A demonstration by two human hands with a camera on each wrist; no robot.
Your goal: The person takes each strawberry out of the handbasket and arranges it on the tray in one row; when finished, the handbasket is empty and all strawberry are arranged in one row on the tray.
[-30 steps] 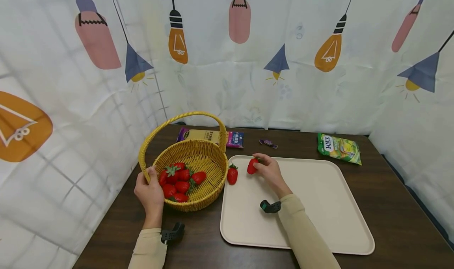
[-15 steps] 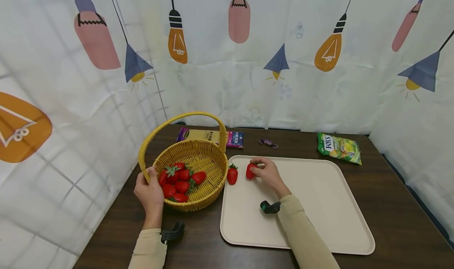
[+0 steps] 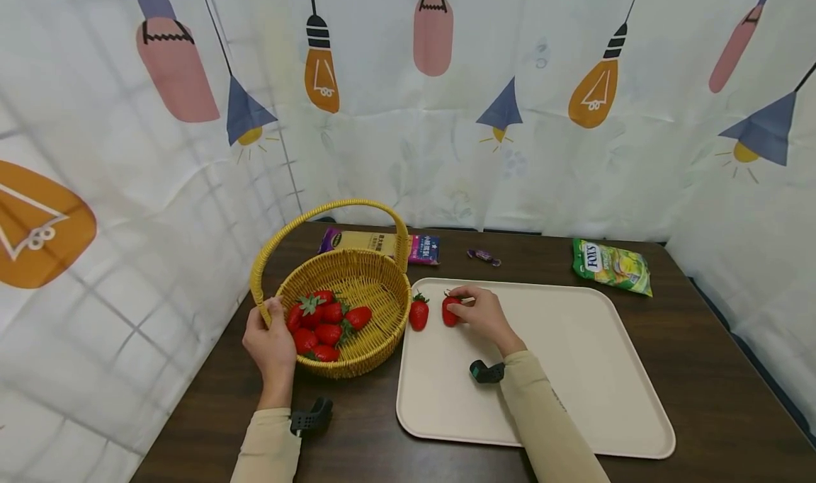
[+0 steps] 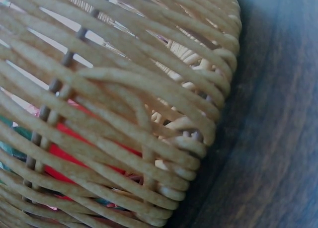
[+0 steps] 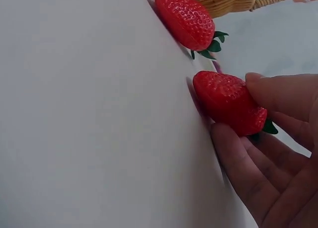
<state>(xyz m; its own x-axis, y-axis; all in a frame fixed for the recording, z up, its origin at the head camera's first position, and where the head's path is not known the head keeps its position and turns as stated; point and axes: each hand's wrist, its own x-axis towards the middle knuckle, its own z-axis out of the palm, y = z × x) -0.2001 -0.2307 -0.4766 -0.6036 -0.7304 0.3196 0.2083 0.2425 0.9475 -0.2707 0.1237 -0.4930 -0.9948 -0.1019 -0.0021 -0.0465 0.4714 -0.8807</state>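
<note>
My left hand [image 3: 270, 347] grips the yellow wicker basket [image 3: 377, 352] where its tall handle meets the near left rim. Several red strawberries [image 3: 327, 334] with green leaves lie heaped in the basket's left part. On the cream tray [image 3: 548, 370], my right hand [image 3: 489, 319] pinches a strawberry [image 5: 226, 101] between thumb and fingers, its body low against the tray surface. Just left of it lies another strawberry [image 3: 418, 312], near the tray's upper left corner. Through the weave of the basket wall [image 4: 109, 99], the left wrist view shows some red.
Behind the basket lies a long purple and yellow food packet [image 3: 423, 249]. A small purple wrapped candy [image 3: 484, 257] sits beyond the tray, and a green candy bag [image 3: 612, 267] rests at the back right. A patterned curtain [image 3: 395, 143] hangs behind the dark wooden table [image 3: 714, 370].
My right hand has brought the strawberry slightly left and down onto the tray, beside the other one. My left hand keeps its grip on the basket, which stays in place.
</note>
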